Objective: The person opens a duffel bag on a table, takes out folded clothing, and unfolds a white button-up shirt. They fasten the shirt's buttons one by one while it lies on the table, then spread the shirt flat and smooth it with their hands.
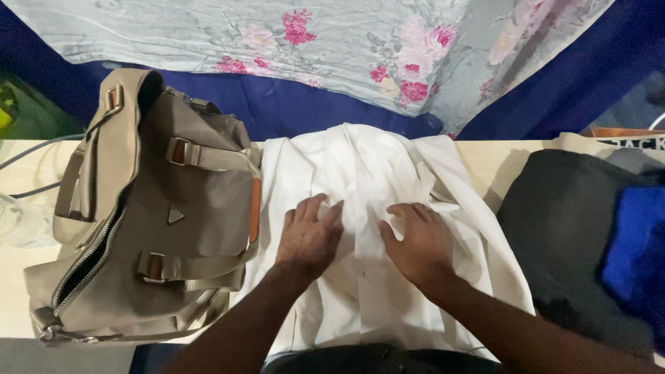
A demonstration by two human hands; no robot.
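- The left hand (309, 235) is lying flat on the white garment (367, 228), palm down, fingers spread a little and gripping nothing
- The right hand (417, 241) is pressing just beside it, also flat and holding nothing, its fingertips sitting at a raised crease in the cloth
- The white garment is lying spread across the middle of the pale wooden surface (495, 163), its near edge hanging toward the person, its far edge bunching up toward the dark blue cloth (291, 104) behind
- A line that looks like a button placket is running down between the two hands, so both palms are working close to the garment's centre
- Judging by that, the smoothing is going best with flat palms pushing outward from the centre line, so that wrinkles are travelling to the edges rather than being trapped
- The crease by the right fingertips is looking like the spot needing attention; holding the cloth steady with the left palm should be keeping it from dragging
- The khaki backpack (149, 208) is sitting just left, touching the garment's edge, so the left side is needing care
- A dark folded garment (561, 235) and something blue (634, 242) are resting to the right, with a floral sheet (332, 41) beyond
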